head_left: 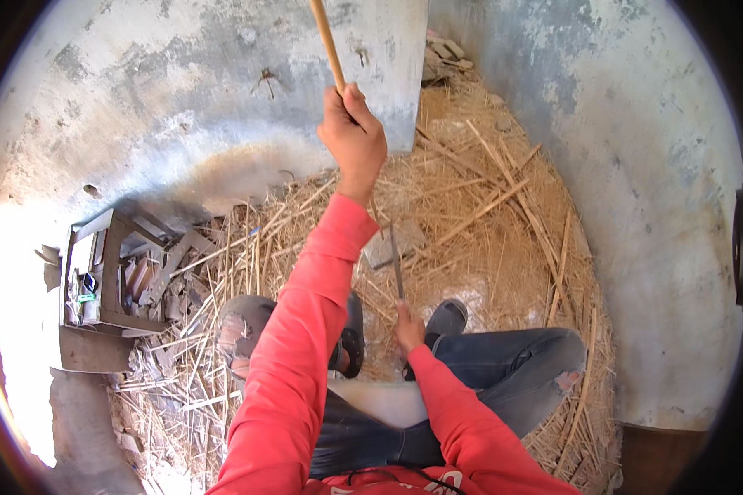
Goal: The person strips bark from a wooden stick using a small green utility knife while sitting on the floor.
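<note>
My left hand [353, 136] is raised high, near the wall ahead. Its fingers are wrapped round a long, thin tan stick [330, 41], probably bamboo or cane, which runs up out of the picture. Lower down, between my knees, my right hand [409, 328] is closed round the lower end of a long narrow dark blade [397, 264]; the handle is hidden in the fingers. The blade points away from me over the littered floor, apart from the visible part of the stick. Just beyond it lies a flat grey block [383, 250], partly hidden by my left sleeve.
Straw-like shavings and split strips [491, 247] cover the floor around my legs. On the left stands a wooden frame [107, 272] with scraps and small items. Worn plaster walls [636, 206] enclose the space, and a bright opening [16, 330] shows at far left.
</note>
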Demonstrator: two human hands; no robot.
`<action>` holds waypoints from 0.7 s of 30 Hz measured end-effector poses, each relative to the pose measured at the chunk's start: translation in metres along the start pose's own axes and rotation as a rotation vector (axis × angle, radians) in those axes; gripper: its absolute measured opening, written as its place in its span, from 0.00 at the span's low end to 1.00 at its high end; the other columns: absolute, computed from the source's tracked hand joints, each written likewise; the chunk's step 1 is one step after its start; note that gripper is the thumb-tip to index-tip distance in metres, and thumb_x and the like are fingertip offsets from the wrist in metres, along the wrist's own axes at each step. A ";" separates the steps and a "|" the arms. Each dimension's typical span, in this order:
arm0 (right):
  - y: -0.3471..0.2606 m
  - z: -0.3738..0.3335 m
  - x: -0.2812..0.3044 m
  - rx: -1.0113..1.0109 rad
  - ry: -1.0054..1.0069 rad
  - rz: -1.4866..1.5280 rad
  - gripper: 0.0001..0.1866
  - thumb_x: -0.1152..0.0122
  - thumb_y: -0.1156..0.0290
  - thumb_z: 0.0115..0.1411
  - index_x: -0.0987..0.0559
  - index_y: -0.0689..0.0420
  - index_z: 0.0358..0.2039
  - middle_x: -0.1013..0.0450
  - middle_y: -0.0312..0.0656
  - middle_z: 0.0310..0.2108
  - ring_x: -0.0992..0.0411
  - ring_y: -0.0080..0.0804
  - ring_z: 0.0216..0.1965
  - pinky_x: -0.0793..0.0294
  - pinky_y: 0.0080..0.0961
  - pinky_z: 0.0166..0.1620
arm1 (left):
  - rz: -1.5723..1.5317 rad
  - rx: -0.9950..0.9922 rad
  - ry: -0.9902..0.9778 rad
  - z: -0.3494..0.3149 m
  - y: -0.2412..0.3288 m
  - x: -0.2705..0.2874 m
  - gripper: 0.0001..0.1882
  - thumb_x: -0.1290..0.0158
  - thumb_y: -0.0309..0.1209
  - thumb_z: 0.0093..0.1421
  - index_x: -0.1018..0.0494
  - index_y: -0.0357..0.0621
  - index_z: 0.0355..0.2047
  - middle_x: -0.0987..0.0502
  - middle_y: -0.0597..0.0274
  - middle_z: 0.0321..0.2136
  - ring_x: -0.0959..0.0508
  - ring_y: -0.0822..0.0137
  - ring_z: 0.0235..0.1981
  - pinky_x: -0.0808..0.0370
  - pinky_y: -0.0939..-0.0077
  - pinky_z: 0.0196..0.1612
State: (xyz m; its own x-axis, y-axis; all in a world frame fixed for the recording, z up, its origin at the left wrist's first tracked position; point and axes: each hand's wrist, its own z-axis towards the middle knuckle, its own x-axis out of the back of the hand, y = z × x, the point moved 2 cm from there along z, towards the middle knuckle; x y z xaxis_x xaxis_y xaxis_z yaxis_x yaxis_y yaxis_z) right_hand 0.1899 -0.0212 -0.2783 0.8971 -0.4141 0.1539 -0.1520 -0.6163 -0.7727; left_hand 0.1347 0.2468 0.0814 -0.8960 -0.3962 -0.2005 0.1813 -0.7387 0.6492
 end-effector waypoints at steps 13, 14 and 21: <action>-0.042 -0.004 0.005 -0.021 -0.011 0.147 0.28 0.48 0.44 0.70 0.25 0.58 0.28 0.36 0.36 0.15 0.37 0.27 0.11 0.37 0.29 0.17 | -0.405 0.149 -0.175 0.025 -0.029 0.017 0.23 0.58 0.43 0.76 0.39 0.44 0.24 0.40 0.73 0.17 0.44 0.83 0.15 0.47 0.83 0.15; -0.053 -0.015 0.006 0.067 0.040 0.149 0.28 0.48 0.45 0.70 0.23 0.59 0.28 0.33 0.37 0.16 0.36 0.29 0.11 0.36 0.30 0.17 | -0.428 0.156 -0.178 0.025 -0.033 0.020 0.23 0.58 0.44 0.76 0.40 0.44 0.24 0.40 0.73 0.17 0.44 0.83 0.14 0.47 0.83 0.15; -0.041 -0.015 -0.013 0.626 0.108 0.332 0.27 0.51 0.46 0.72 0.23 0.59 0.30 0.31 0.41 0.18 0.30 0.29 0.18 0.33 0.31 0.21 | -0.420 0.221 -0.160 0.031 -0.037 0.032 0.24 0.57 0.44 0.76 0.38 0.44 0.24 0.40 0.76 0.16 0.42 0.84 0.15 0.46 0.81 0.17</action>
State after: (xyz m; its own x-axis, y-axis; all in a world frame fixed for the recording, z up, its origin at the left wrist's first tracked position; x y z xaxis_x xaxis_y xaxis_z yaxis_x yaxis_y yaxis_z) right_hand 0.1783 -0.0008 -0.2395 0.7940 -0.5968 -0.1160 -0.1145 0.0405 -0.9926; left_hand 0.0866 0.2786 0.0738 -0.9273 0.0119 -0.3741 -0.2830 -0.6763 0.6800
